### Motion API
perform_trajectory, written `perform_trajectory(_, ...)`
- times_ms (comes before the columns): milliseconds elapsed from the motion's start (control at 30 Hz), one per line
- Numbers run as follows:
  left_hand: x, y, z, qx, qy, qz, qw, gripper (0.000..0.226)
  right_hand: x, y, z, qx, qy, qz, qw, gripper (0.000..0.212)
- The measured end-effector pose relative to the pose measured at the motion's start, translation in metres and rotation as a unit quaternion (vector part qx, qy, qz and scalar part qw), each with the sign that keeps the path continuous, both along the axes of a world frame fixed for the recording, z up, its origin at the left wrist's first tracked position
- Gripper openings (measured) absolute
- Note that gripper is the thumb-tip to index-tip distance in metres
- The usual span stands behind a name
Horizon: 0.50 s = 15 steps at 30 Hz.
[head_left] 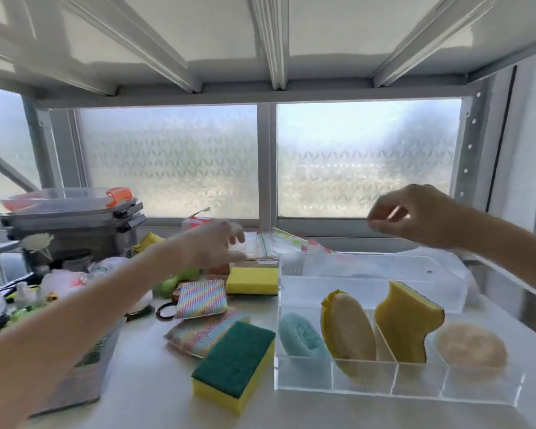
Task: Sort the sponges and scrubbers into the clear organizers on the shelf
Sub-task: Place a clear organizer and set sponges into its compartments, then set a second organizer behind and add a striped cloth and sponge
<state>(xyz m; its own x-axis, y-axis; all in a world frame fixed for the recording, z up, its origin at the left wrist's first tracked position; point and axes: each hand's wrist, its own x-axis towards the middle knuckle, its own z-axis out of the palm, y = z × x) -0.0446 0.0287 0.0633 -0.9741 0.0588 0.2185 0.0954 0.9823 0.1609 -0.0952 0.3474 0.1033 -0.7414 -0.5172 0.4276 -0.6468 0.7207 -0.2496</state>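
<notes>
Spanning the shelf's right half, clear organizer holds four items upright in front slots. Loose beside it: green-topped sponge, two woven scrubbers, yellow sponge. Left hand blurred, fingers spread, empty, above the clutter; right hand loosely curled, holding nothing. Risk: the reaching forearm sweeps loose pieces off the shelf

No readable text anywhere; print on bag at left too blurred.
</notes>
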Motion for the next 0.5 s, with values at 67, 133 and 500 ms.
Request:
perform_trajectory(67,-0.001,-0.034,-0.007,0.012,-0.122,0.027,0.992,0.051,-0.002,-0.055,0.004,0.037,-0.028,0.070,0.996,0.015)
perform_trajectory(133,0.000,-0.051,-0.024,-0.019,-0.190,0.059,0.980,0.071,-0.008,-0.112,-0.005,0.095,-0.064,0.118,0.986,0.023)
perform_trajectory(500,0.002,-0.070,-0.078,-0.054,-0.172,0.046,0.983,0.066,-0.086,-0.244,-0.087,0.454,-0.116,-0.020,0.883,0.102)
